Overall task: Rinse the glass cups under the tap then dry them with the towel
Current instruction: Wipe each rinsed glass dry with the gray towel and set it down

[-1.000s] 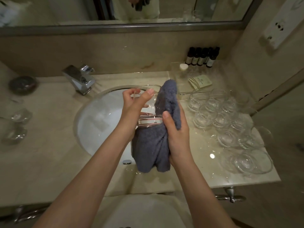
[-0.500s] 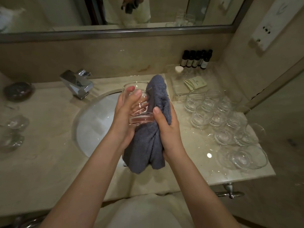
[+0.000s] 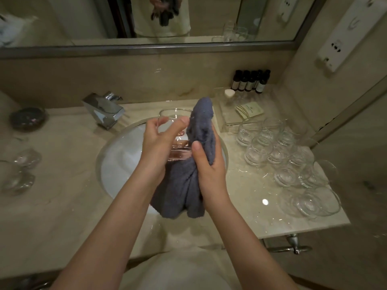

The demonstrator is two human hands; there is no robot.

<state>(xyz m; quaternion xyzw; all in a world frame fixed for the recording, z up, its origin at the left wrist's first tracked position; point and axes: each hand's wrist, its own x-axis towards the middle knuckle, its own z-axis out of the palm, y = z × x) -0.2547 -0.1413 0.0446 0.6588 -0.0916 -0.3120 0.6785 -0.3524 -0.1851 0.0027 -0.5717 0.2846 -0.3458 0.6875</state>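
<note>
- Beige marble formed the desk (image 3: 62, 195), with a round white sink (image 3: 121, 164) sunk into it under a wide wall mirror (image 3: 83, 21).
- A chrome tap (image 3: 103, 111) stood at the back left of the sink, its spout angled toward the basin.
- The left hand (image 3: 159, 147) held a clear glass cup (image 3: 174, 135) above the sink, thumb on the near wall and fingers curled round the far side; the cup stood roughly upright with its mouth facing up.
- The right hand (image 3: 209, 172) had its grip closed round a grey-blue towel (image 3: 184, 185), thumb pressed on the cloth just beside the cup's base.
- One end of the towel rose against the right side of the cup, above its rim; the rest hung bunched below both hands, over the front of the sink.
- A cluster of clear glass cups (image 3: 282, 155) stood on the desk to the right of the sink, close together in rows.
- A few more glasses (image 3: 18, 170) stood on the far left of the desk, blurred.
- A dark round dish (image 3: 27, 118) sat near the back left, well apart from the tap.
- Five small dark bottles (image 3: 250, 81) lined the back wall on the right, with a clear tray (image 3: 232, 120) holding a pale packet (image 3: 249, 108) in front of them.
- A white socket panel (image 3: 339, 38) was fixed to the right wall.
</note>
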